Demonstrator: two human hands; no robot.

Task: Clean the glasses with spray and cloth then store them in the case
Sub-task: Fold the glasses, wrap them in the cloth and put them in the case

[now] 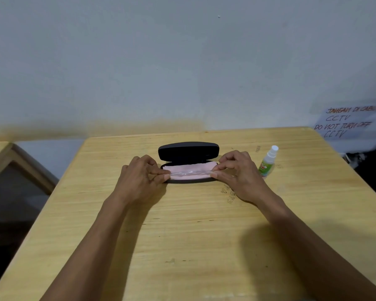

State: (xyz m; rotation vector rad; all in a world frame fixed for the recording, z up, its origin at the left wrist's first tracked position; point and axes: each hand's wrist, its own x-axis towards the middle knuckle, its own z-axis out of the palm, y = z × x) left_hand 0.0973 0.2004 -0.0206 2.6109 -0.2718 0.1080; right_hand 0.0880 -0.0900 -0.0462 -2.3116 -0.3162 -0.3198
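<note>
A black glasses case (pixel 188 151) lies open on the wooden table (pixel 182 235), lid raised toward the wall. A pink cloth (pixel 189 169) lines its lower half. Folded clear-framed glasses (pixel 190 173) rest lengthwise on the cloth. My left hand (pixel 141 179) pinches the left end of the glasses and my right hand (pixel 239 172) pinches the right end, both at the case's front rim. A small spray bottle (pixel 268 161) with a white cap and green label stands upright just right of my right hand.
A white wall rises behind the table. A paper notice (pixel 347 124) with handwritten text hangs at the right. Part of another wooden table or frame (pixel 13 161) stands at the left, with a gap between.
</note>
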